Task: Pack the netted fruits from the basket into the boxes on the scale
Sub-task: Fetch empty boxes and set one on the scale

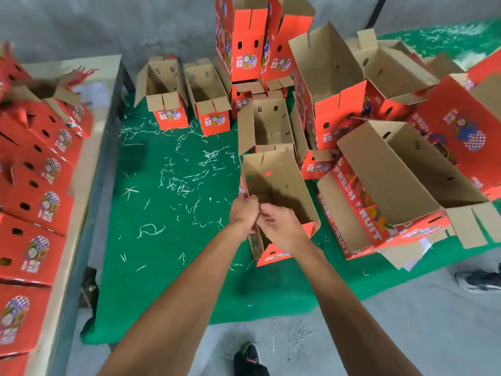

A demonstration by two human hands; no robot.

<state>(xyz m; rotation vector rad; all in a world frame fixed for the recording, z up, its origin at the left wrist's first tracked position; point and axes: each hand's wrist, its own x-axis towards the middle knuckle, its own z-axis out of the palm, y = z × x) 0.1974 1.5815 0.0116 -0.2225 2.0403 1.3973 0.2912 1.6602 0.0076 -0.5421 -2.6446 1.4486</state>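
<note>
Open box [282,185] sits under both hands, left hand [244,210] and right hand [279,226] gripping its near flap.

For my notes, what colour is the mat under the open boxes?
Green, littered with pale strands; the mat shows best in the head view.

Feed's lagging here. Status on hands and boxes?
Left hand and right hand both gripping near rim of open red cardboard box. Box looks empty. No fruit, basket or scale in view. Green mat strewn with white shreds.

Even, soft daylight; faint shadows under arms on green mat [162,240]; left edge motion-blurred; wide-angle bending at corners
</note>
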